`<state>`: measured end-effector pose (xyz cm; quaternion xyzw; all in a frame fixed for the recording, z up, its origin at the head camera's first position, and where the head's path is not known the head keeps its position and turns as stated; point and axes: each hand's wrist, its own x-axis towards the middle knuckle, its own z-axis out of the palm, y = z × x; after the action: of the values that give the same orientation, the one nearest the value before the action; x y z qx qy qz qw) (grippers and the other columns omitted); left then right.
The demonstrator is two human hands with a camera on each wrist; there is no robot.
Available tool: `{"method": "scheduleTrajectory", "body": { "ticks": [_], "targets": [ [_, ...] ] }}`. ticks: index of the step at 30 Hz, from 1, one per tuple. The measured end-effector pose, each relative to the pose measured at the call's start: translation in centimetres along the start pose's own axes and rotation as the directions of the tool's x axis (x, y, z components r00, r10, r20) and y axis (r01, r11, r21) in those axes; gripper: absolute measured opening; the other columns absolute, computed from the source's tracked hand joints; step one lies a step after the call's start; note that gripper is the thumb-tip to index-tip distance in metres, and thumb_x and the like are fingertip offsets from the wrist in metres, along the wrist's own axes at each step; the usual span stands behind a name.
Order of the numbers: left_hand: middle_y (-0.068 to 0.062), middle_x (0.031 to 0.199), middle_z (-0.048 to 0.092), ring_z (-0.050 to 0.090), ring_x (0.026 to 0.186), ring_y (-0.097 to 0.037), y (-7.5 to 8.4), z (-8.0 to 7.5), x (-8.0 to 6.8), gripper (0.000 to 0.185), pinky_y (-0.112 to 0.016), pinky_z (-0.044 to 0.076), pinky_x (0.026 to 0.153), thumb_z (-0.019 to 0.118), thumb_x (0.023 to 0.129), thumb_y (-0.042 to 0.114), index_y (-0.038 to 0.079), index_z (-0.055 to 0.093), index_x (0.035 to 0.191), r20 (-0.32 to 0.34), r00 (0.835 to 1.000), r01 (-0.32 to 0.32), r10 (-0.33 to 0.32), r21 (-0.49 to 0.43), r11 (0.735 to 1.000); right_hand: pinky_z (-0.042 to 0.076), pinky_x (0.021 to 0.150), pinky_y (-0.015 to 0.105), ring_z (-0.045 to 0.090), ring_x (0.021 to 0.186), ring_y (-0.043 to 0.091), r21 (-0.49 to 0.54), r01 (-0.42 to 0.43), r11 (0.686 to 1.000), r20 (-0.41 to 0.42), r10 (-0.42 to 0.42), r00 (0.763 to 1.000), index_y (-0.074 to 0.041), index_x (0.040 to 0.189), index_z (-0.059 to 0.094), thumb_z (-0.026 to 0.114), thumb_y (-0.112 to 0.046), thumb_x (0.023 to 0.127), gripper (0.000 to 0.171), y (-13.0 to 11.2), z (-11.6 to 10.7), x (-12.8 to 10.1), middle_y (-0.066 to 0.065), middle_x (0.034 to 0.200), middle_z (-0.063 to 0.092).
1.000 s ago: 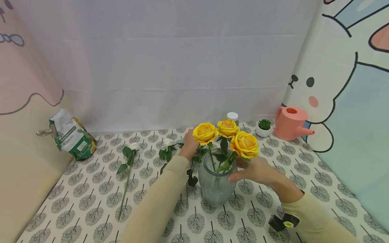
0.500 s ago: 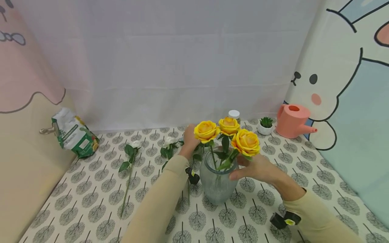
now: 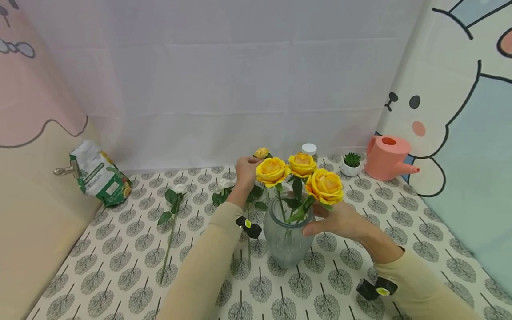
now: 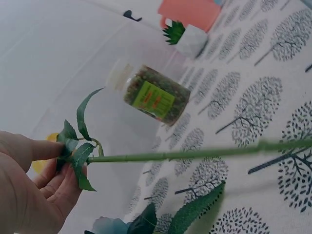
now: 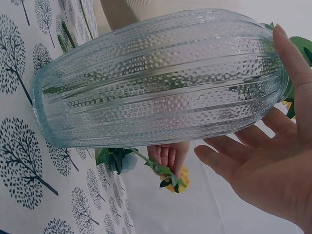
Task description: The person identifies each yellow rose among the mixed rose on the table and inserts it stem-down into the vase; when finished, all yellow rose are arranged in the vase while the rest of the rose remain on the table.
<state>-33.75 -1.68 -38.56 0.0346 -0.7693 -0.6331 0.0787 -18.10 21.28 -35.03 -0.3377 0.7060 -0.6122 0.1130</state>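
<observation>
My left hand (image 3: 245, 175) pinches a yellow rose (image 3: 262, 153) just beneath its bloom, beside the vase's far left side. In the left wrist view the rose's green stem (image 4: 161, 156) runs out to the right, leaves bunched at the fingertips. My right hand (image 3: 340, 221) holds the clear glass vase (image 3: 286, 249) near its rim, thumb on the near side and fingers around the back. The vase stands upright on the patterned cloth. Inside it are three yellow roses (image 3: 273, 172), their blooms above the rim and partly overlapping the left hand's rose.
White roses (image 3: 179, 189) with long stems lie on the cloth to the left. Behind the vase stands a white-lidded jar (image 3: 309, 150). A small potted succulent (image 3: 351, 164) and a coral watering can (image 3: 387, 159) sit back right. A clipped green-and-white bag (image 3: 100, 175) leans at back left.
My left hand has risen from behind the vase's blooms and shifted slightly left, bringing the fourth yellow rose up into sight. The right hand stays on the vase.
</observation>
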Motion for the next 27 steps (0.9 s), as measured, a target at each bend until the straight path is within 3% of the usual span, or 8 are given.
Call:
{"method": "scheduleTrajectory", "body": {
  "ticks": [7,14,20,27],
  "targets": [
    [-0.012,0.117,0.066,0.063,0.095,-0.023,0.7,-1.1,-0.1,0.021,-0.035,0.056,0.082,0.071,0.095,0.015,0.000,0.074,0.110,0.070,0.997,0.047,-0.036,-0.165,0.985,0.043,0.108,0.033,0.047,0.135,0.019,0.011,-0.011,1.000,0.003,0.011,1.000,-0.005,0.155,0.025,0.086,0.000,0.075,0.101,-0.1,0.0,0.0,0.019,0.153,0.039],
    [-0.011,0.118,0.069,0.065,0.104,-0.021,2.0,-2.5,-0.8,0.025,-0.036,0.053,0.094,0.071,0.094,0.008,-0.001,0.070,0.118,0.156,0.986,0.106,-0.056,-0.336,0.936,0.043,0.108,0.032,0.049,0.133,0.017,0.003,-0.015,1.000,0.003,0.015,1.000,-0.003,0.154,0.026,0.085,-0.001,0.076,0.098,0.0,0.0,-0.2,0.021,0.152,0.040],
    [-0.010,0.117,0.068,0.065,0.098,-0.017,2.6,-4.0,-1.7,0.030,-0.040,0.050,0.099,0.070,0.093,0.003,-0.005,0.067,0.122,0.182,0.983,0.120,-0.036,-0.471,0.874,0.043,0.107,0.029,0.049,0.132,0.014,-0.024,-0.012,1.000,0.002,0.012,1.000,0.000,0.155,0.024,0.083,-0.001,0.079,0.096,-0.1,0.1,-0.3,0.024,0.152,0.039],
    [-0.008,0.111,0.066,0.067,0.090,-0.014,2.4,-5.8,-2.8,0.031,-0.023,0.054,0.079,0.068,0.094,-0.001,-0.006,0.064,0.124,0.118,0.993,0.095,-0.025,-0.631,0.770,0.044,0.108,0.032,0.049,0.133,0.018,-0.007,-0.018,1.000,-0.003,0.018,1.000,-0.005,0.155,0.026,0.085,-0.003,0.076,0.098,0.0,0.0,-0.2,0.018,0.152,0.041]
  ]
}}
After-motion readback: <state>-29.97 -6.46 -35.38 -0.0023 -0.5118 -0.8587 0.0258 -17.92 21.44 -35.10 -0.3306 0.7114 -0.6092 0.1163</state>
